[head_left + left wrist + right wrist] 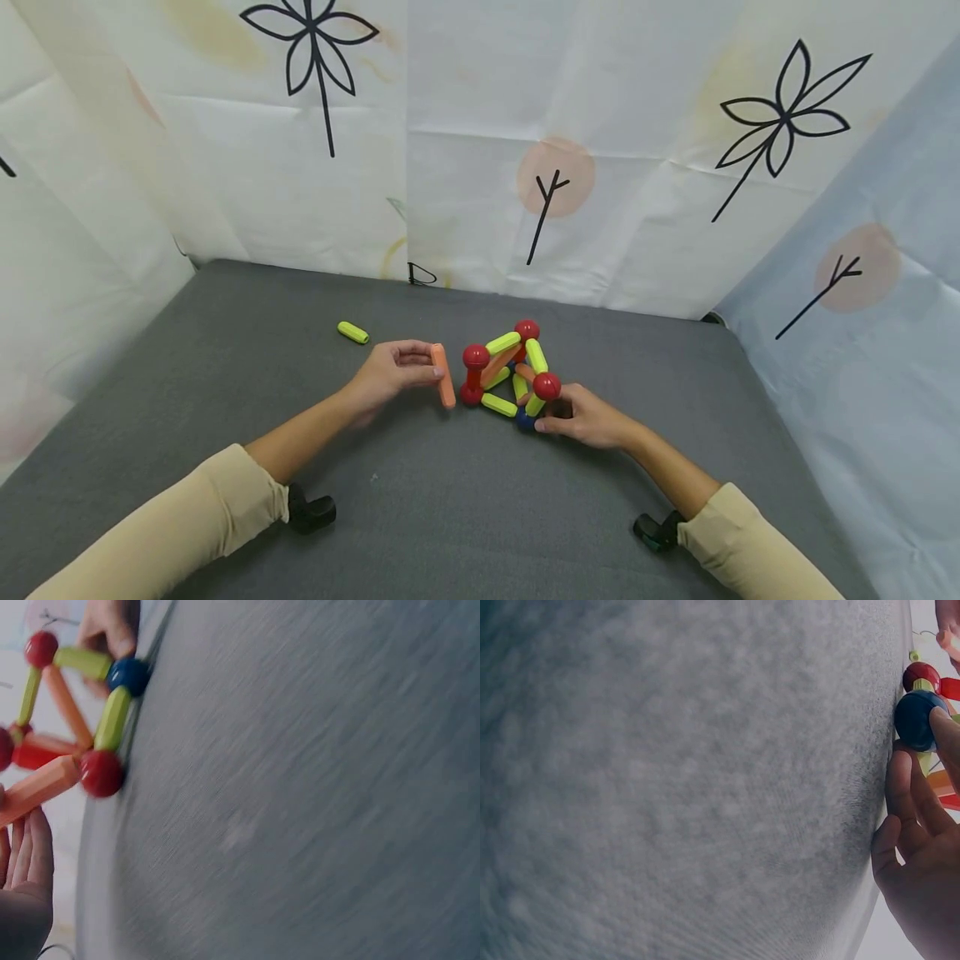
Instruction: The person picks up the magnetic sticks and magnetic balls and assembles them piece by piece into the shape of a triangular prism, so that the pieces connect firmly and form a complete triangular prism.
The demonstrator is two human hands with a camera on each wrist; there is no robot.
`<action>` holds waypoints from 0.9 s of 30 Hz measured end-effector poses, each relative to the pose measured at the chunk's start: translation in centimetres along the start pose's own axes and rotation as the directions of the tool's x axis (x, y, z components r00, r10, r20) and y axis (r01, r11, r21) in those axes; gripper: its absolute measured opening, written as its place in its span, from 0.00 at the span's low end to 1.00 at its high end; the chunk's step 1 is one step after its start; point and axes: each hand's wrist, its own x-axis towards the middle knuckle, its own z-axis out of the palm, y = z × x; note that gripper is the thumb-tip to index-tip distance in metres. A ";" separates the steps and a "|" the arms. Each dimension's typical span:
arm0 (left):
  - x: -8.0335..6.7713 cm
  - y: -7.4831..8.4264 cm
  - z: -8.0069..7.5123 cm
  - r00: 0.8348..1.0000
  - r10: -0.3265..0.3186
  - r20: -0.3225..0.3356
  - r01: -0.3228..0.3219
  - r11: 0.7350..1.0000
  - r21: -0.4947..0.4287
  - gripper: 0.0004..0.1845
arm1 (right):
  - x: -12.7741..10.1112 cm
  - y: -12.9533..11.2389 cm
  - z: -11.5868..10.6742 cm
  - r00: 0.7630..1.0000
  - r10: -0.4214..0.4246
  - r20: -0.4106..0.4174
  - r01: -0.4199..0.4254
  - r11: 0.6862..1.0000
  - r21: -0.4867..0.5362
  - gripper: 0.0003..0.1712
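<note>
A frame of magnetic building sticks and balls stands on the grey table, with red balls (476,357), yellow-green sticks (498,406), a red stick (46,751) and orange sticks. Left of it, my left hand (392,372) pinches a loose orange stick (443,377) between thumb and fingers, held nearly upright. In the left wrist view that stick's end looks close to a lower red ball (102,773); I cannot tell whether they touch. At the frame's near right corner my right hand (592,418) grips a blue ball (916,720), its thumb against the ball.
A loose yellow-green stick (352,332) lies on the grey table (450,517) behind my left hand. White printed cloth (465,167) hangs along the table's back and sides. Black wrist devices (311,510) sit at both sleeve cuffs.
</note>
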 end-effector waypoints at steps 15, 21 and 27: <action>-1.6 -0.9 6.6 0.998 -0.068 -0.014 0.064 0.981 -0.184 0.23 | 0.0 0.0 0.0 1.000 0.017 -0.005 -0.017 1.000 0.008 0.20; -1.6 -0.9 8.9 0.983 -0.098 -0.159 0.048 0.955 -0.292 0.20 | 0.0 -0.1 0.0 0.999 0.033 -0.016 -0.033 0.999 0.005 0.20; -1.5 -1.0 10.5 0.956 -0.120 -0.267 0.042 0.959 -0.280 0.19 | 0.0 -0.1 0.1 0.999 0.034 -0.024 -0.034 0.999 -0.008 0.18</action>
